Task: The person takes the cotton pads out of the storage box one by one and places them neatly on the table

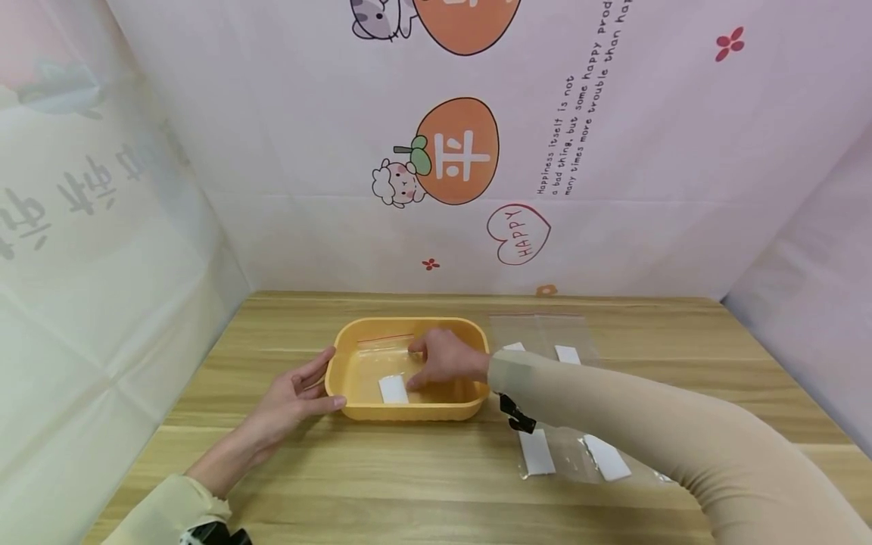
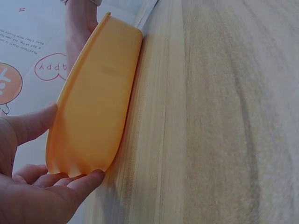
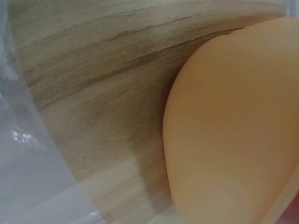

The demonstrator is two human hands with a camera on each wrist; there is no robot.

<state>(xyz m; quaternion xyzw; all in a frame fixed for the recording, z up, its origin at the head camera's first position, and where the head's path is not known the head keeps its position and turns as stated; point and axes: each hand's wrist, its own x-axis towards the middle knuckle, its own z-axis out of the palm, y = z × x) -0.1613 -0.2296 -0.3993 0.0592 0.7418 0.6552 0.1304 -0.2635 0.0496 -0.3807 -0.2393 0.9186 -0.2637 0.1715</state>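
A yellow plastic box stands on the wooden table. My left hand holds its left end, thumb on the near corner and fingers against the end wall; the left wrist view shows these fingers on the outer wall. Inside the box lies a clear zip bag with a white label. My right hand reaches over the right rim, thumb and fingers spread apart, touching the bag beside its label. The right wrist view shows the box's outer wall, not the fingers.
More clear bags with white labels lie on the table right of the box, partly hidden under the right sleeve. A printed white cloth hangs behind the table, with cloth at both sides.
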